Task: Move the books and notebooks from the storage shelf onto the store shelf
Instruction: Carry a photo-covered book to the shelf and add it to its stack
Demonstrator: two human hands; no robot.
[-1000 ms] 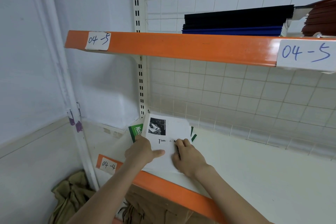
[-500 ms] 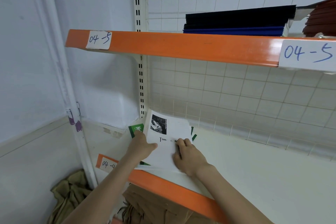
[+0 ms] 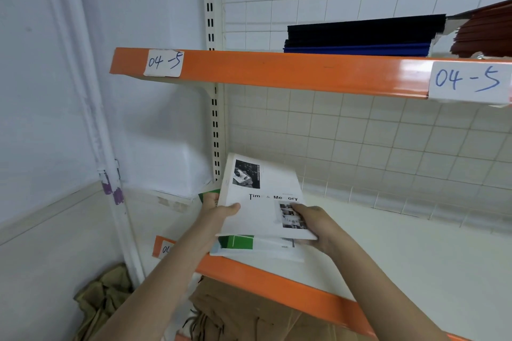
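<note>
A small stack of books sits at the left end of the lower shelf [image 3: 401,257]. The top one is a white book [image 3: 263,202] with black photos and a printed title; a green-and-white book [image 3: 243,243] lies under it. My left hand [image 3: 219,210] grips the stack's left edge, thumb on the white cover. My right hand [image 3: 313,221] holds the stack's near right corner, fingers on top. The stack's near edge is lifted and tilted up off the shelf.
The upper shelf [image 3: 277,69], labelled 04-5, carries a pile of black and blue notebooks [image 3: 360,36] and brown ones [image 3: 487,30]. A wire grid backs both shelves. A white wall and post stand at left. Tan cloth [image 3: 102,299] lies on the floor below.
Both hands have shifted from resting on top of the books to gripping their edges. The stack has slid toward me and its near side has risen off the shelf.
</note>
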